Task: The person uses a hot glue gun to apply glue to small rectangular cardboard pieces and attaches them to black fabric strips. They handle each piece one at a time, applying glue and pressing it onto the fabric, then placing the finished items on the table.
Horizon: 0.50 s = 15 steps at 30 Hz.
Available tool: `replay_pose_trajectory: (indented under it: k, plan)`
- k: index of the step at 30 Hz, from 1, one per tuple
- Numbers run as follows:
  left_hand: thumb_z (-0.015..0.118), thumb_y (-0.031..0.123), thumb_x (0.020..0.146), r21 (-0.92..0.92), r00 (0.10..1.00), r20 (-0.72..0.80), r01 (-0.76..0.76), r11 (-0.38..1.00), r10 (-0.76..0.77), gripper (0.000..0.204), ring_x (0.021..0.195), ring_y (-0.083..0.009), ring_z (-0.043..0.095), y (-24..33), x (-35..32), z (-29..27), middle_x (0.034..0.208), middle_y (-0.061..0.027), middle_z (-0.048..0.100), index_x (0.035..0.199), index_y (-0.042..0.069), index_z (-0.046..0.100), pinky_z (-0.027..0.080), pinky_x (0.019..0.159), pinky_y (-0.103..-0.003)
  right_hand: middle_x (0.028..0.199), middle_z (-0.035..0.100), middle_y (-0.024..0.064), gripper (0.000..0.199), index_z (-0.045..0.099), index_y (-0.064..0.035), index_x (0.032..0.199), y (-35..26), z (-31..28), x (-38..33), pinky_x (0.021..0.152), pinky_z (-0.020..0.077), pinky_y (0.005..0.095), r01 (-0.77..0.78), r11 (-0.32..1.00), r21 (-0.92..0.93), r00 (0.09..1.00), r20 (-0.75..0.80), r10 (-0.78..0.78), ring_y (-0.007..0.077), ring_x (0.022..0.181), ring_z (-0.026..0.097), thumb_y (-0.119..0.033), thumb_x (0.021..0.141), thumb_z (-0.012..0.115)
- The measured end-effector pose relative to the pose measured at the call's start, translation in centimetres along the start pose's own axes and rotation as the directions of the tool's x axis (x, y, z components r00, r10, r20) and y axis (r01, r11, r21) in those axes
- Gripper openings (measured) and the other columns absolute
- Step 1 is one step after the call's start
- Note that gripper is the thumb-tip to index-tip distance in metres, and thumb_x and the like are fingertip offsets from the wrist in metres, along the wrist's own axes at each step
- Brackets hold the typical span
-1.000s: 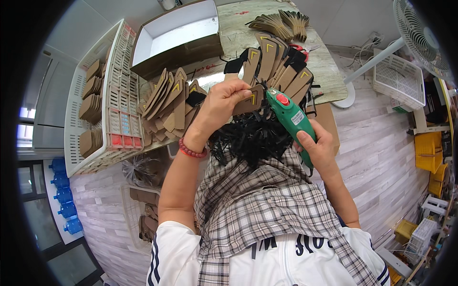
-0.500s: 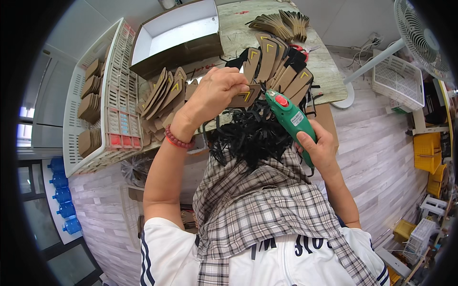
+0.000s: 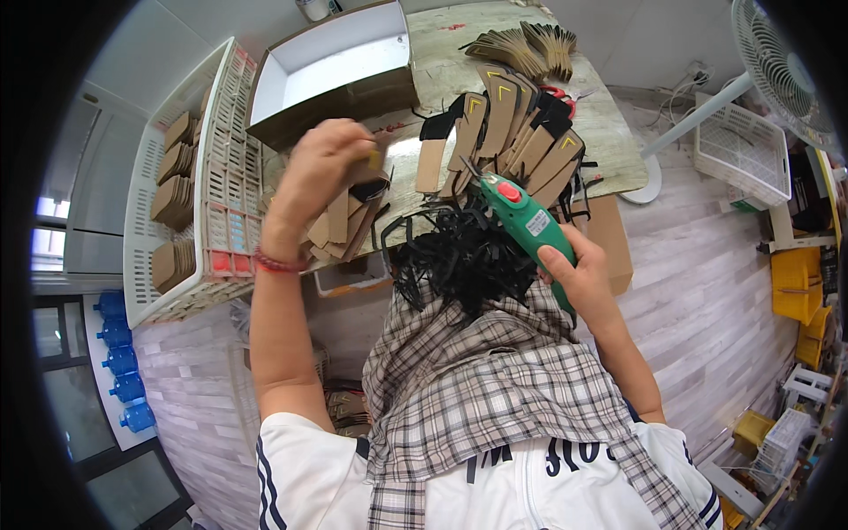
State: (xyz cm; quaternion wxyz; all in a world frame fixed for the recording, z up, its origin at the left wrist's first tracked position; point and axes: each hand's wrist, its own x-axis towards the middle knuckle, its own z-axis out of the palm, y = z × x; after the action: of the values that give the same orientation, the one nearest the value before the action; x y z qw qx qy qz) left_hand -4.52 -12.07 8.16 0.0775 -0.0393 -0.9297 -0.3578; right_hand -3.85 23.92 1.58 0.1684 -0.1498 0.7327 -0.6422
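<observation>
My left hand (image 3: 322,175) is raised over the left part of the table, fingers closed on a small brown cardboard piece (image 3: 374,161), above a loose pile of brown cardboard tags (image 3: 340,225). My right hand (image 3: 579,281) grips a green hand-held power tool (image 3: 526,223) with a red button, its tip pointing at a fanned stack of brown and black cardboard tags (image 3: 512,132). A heap of black strip offcuts (image 3: 459,256) lies on a plaid cloth (image 3: 495,389) across my lap.
An open white-lined cardboard box (image 3: 331,75) stands at the table's back. A white plastic crate (image 3: 190,177) holding stacks of tags is at left. More fanned tags (image 3: 521,44) lie at the far edge. A standing fan (image 3: 777,53) and white basket (image 3: 742,150) are right.
My left hand has moved left from the fanned stack next to the tool, carrying a cardboard piece over the left pile. My right hand and the tool have stayed still.
</observation>
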Motion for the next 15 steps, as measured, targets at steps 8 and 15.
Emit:
replay_pose_trajectory:
  k: [8, 15]
  plan:
    - [0.071, 0.020, 0.076, 0.398, 0.889, -0.368, -0.115, 0.910, 0.274, 0.025, 0.094, -0.0317, 0.053, -3.2, 4.6, 10.3, 0.092, -0.0137, 0.059, 0.093, 0.004, 0.060, 0.044, 0.080, -0.043, 0.070, 0.059, 0.0013, 0.029, 0.061, 0.0012, 0.103, 0.8, -0.6, -0.3, 0.053, 0.0438, 0.0225, -0.021, 1.000, -0.002, 0.998, -0.058, 0.021, 0.0066, 0.058, 0.053, -0.023, 0.089, 0.066]
    - [0.063, 0.019, 0.078, 0.597, 0.941, -0.339, 0.232, 0.768, -0.021, 0.023, 0.095, -0.0343, 0.055, -5.4, 7.4, 18.3, 0.098, -0.0179, 0.057, 0.092, 0.001, 0.060, 0.050, 0.075, -0.043, 0.069, 0.058, 0.0029, 0.031, 0.059, 0.0014, 0.101, 0.9, -0.6, -0.6, 0.055, 0.0438, 0.0230, -0.036, 0.999, 0.009, 0.997, -0.067, 0.036, 0.0077, 0.058, 0.053, -0.027, 0.091, 0.063]
